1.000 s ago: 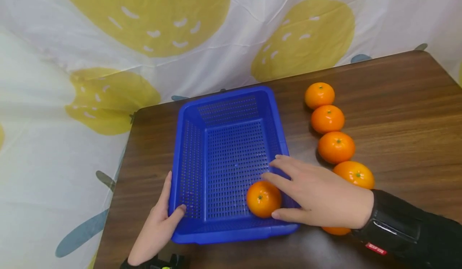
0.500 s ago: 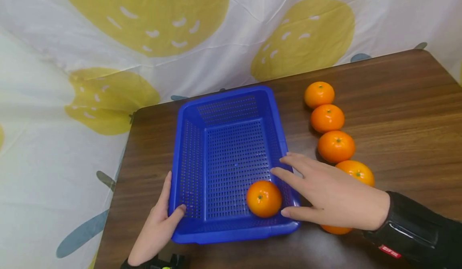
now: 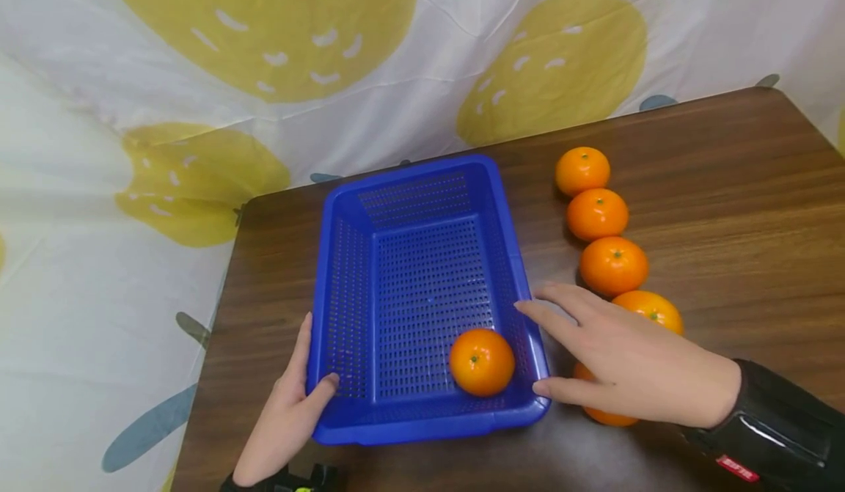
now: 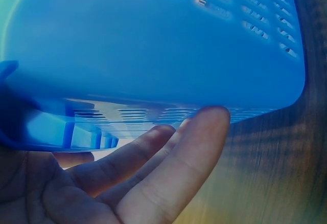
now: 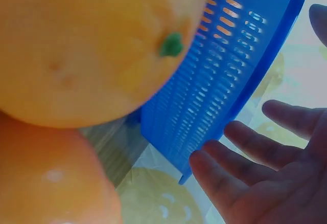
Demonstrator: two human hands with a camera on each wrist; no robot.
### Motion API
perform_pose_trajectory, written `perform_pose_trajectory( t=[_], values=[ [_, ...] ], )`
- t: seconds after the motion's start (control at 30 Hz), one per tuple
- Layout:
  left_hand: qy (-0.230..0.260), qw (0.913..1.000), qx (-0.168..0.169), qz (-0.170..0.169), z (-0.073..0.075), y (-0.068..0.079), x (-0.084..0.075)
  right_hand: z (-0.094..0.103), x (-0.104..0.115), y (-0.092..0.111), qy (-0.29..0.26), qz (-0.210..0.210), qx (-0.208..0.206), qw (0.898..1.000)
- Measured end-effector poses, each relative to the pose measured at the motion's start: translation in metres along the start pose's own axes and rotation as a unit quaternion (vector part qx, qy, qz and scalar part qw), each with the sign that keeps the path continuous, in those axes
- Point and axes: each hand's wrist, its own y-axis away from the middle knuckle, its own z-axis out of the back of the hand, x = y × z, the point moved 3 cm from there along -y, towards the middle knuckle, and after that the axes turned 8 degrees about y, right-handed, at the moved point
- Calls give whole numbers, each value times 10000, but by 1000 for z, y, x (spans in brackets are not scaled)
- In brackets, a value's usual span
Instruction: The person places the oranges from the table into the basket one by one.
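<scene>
In the head view, my left hand (image 3: 288, 405) holds the left side of a blue perforated plastic basket (image 3: 429, 433), thumb over the rim and fingers along the outer wall. The left wrist view shows the fingers (image 4: 176, 170) against that wall. One orange (image 3: 482, 362) lies in the basket's near right corner. My right hand (image 3: 627, 356) is at the right rim with fingers spread and nothing in its grasp. Under and behind it, a row of oranges (image 3: 615, 266) runs along the table, two partly hidden by the hand. In the right wrist view, an orange (image 5: 97, 45) looms large beside the basket wall.
The brown wood-grain table (image 3: 739, 206) extends to the right of the orange row. A white cloth with yellow fruit prints (image 3: 554, 67) hangs along the table's back and left edges. Black bands wrap both wrists.
My right hand has drawn back rightward from over the orange in the basket to the right rim. The orange stays in the corner, and the left hand keeps its place.
</scene>
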Motion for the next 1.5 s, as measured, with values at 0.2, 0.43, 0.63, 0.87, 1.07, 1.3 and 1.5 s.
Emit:
perform_pose_trajectory(
  t=[0.2,0.43,0.63,0.87,1.07,1.3,1.5],
  values=[
    [38,10000,10,30,0,0,0,-2,-5,7,-98,-150,87,9998],
    [18,10000,2,5,0,0,0,-6,-9,16,-144,-379,158,9991],
    [49,9999,42,81,1,-1,-2,-9,-12,22,-238,-508,187,9983],
    [25,10000,47,80,1,-1,-2,-18,-13,28,-278,-534,182,9980],
    [-45,10000,37,26,0,-1,-1,-25,-15,34,-249,-620,221,9975],
    [-38,10000,25,53,0,-1,-1,-30,-12,35,-42,-398,22,9992],
    [-25,10000,29,37,0,0,-1,-36,-10,37,12,-212,67,9998]
  ],
)
